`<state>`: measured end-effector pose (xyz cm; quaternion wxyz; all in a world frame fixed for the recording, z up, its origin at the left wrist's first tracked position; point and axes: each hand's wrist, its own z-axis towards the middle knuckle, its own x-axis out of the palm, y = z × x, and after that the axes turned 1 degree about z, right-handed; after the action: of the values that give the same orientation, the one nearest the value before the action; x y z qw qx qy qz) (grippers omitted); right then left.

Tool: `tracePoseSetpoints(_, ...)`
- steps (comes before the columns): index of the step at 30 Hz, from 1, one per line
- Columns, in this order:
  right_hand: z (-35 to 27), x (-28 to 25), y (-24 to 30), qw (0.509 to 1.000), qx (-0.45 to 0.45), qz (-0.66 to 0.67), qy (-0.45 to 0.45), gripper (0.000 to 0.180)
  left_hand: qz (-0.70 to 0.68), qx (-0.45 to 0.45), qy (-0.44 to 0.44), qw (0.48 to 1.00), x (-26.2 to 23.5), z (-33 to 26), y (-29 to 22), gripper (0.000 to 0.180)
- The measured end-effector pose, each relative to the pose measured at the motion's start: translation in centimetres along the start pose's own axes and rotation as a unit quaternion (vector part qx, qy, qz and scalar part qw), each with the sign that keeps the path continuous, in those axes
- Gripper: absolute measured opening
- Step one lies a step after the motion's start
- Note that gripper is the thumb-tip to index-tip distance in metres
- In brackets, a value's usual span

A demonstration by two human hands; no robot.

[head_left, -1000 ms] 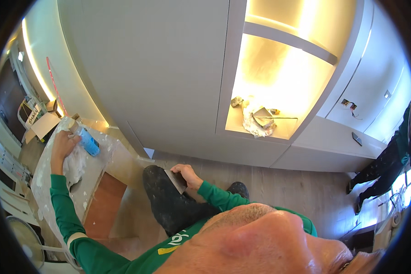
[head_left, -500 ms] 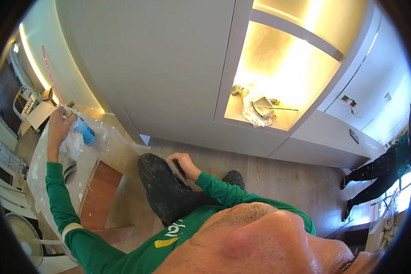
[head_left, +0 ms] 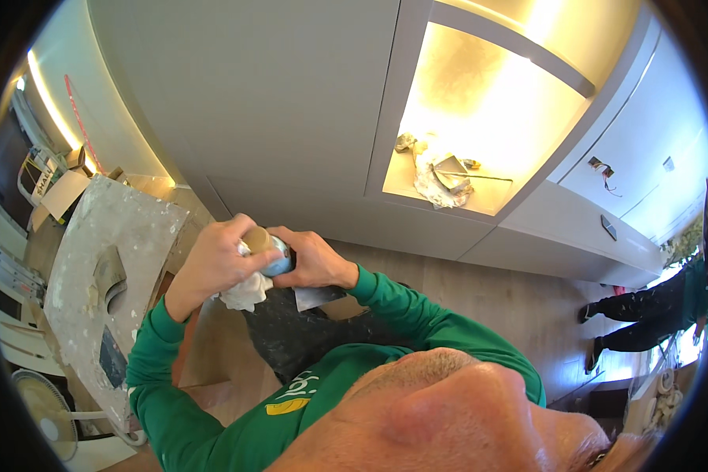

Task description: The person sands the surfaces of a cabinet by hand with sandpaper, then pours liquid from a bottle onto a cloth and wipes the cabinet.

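Note:
In front of my lap I hold a small blue can (head_left: 275, 258) with a tan top between both hands. My left hand (head_left: 216, 256) is closed about its top end, with a crumpled white cloth (head_left: 246, 293) bunched beneath the fingers. My right hand (head_left: 315, 259) is wrapped round the can's other end. Just below the right hand shows a flat grey sheet (head_left: 316, 296); whether the fingers also pinch it I cannot tell. On the spattered work board (head_left: 145, 228) at my left lie a curled grey sheet (head_left: 110, 275) and a dark flat piece (head_left: 112, 358).
Ahead stands a tall grey cabinet (head_left: 252, 102) with a lit niche holding a crumpled plastic bag (head_left: 436, 181). A cardboard box (head_left: 63, 193) sits at the far left, a white fan (head_left: 43, 417) at the near left. Another person's dark-trousered legs (head_left: 629, 318) stand at right.
My left hand has brought the blue can and white cloth from the work board to my lap. My right hand has risen from my thigh and taken hold of the can.

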<state>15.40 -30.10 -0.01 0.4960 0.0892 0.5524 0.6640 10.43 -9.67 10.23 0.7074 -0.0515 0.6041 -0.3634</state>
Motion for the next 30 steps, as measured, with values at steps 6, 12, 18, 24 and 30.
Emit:
tracePoseSetpoints(6, -3.7, -2.1, -2.0, 0.999, -0.006, -0.028, 0.033, 0.077, 0.024, 0.123, 0.152, 0.980, 1.7, 1.9, 0.0, 0.047)
tracePoseSetpoints(12, -5.0, -2.4, -3.8, 0.987, -0.028, -0.143, -0.072, 0.075, -0.082, 0.102, 0.049, 0.990, 5.3, 2.6, 1.7, 0.038)
tracePoseSetpoints(18, -5.6, -0.4, -4.7, 0.972, 0.060, -0.183, -0.135, 0.067, -0.077, -0.113, 0.018, 0.990, 6.6, 3.3, 2.7, 0.042)
tracePoseSetpoints(24, -6.5, -2.1, -5.1, 0.985, 0.030, -0.060, -0.161, 0.071, -0.355, -0.207, -0.004, 0.911, 5.1, 3.2, 5.6, 0.035)
tracePoseSetpoints(30, -4.8, -4.3, -1.6, 0.991, -0.124, 0.004, -0.057, 0.076, -0.532, -0.170, 0.145, 0.817, 9.2, 3.0, 6.3, 0.046)
